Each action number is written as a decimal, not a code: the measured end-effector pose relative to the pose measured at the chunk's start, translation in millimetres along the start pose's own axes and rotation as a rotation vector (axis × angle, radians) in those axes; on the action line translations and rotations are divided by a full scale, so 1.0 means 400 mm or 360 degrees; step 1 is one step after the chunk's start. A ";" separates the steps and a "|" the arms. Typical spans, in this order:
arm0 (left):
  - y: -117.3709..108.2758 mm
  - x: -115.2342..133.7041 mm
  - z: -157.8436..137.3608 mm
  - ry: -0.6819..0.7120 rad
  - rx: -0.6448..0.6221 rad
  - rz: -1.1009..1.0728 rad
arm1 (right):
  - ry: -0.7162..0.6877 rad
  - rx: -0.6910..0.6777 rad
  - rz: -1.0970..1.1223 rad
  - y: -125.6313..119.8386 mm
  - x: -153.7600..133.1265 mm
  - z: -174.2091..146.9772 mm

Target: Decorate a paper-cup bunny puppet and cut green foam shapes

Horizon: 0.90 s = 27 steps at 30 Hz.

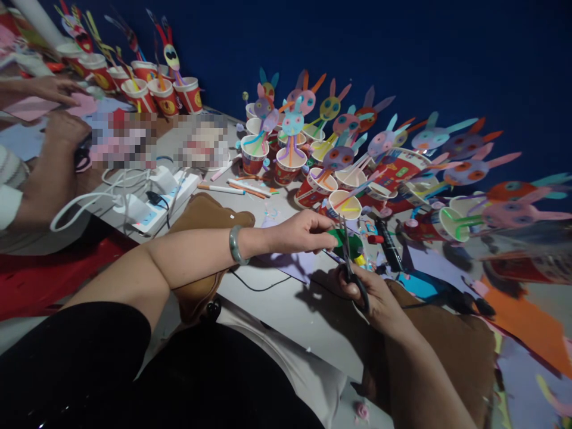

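Note:
My left hand point(308, 232), with a bangle on its wrist, pinches a small piece of green paper point(351, 243) by its left edge. In my right hand point(370, 292) is a pair of black-handled scissors point(346, 247), my fingers through the loops. The blades point away from me and lie across the green paper, so part of it is hidden behind them. Both hands are above the table, just in front of a paper cup point(344, 205) with coloured strips in it. Beneath my left forearm lies a purple sheet point(290, 262).
Several cups with paper rabbit heads point(292, 122) crowd the back of the table. A power strip point(167, 199) with white cables, marker pens point(221, 188) and a brown pad point(203, 214) lie left. At right are orange paper point(527, 325) and a black tube point(388, 244). A co-worker's hands point(67, 131) are far left.

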<state>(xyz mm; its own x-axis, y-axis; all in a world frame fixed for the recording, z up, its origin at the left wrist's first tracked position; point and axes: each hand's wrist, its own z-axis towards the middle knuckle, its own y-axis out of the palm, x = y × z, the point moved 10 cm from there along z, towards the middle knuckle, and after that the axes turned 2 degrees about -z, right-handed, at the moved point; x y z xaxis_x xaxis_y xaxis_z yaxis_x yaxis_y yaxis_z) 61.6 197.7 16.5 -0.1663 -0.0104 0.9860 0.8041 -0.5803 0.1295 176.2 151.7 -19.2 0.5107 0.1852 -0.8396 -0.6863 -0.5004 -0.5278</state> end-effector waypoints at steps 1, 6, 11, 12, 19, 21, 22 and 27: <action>-0.001 0.001 0.000 0.0006 0.0009 -0.0004 | 0.0001 0.0003 0.0005 0.000 0.000 0.000; -0.004 0.003 -0.001 0.0025 0.0025 0.0015 | -0.0009 0.0020 0.0025 0.000 0.001 0.001; -0.004 0.003 -0.001 0.0051 0.0019 0.0085 | -0.0022 0.0032 0.0030 0.001 0.000 0.001; -0.003 0.002 -0.001 0.0042 0.0018 0.0092 | -0.0026 0.0039 0.0021 0.000 -0.001 0.001; 0.003 -0.001 -0.001 -0.0033 -0.0041 0.0102 | -0.0049 0.0037 -0.0057 0.002 -0.007 0.003; 0.007 -0.001 -0.002 -0.0042 -0.0071 0.0118 | -0.0058 0.0032 -0.0072 0.001 -0.008 0.004; 0.009 0.000 -0.002 -0.0042 -0.0084 0.0124 | -0.0065 0.0032 -0.0076 0.000 -0.007 0.004; 0.010 0.000 -0.002 -0.0054 -0.0088 0.0139 | -0.0075 0.0025 -0.0094 -0.002 0.001 0.002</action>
<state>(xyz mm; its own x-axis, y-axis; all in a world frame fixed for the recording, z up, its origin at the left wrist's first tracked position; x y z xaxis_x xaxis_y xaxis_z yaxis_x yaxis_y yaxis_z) 64.4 194.6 16.9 -0.0771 -0.0360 0.9964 0.7816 -0.6226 0.0380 176.4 152.9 -19.2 0.5258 0.2536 -0.8119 -0.6638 -0.4745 -0.5781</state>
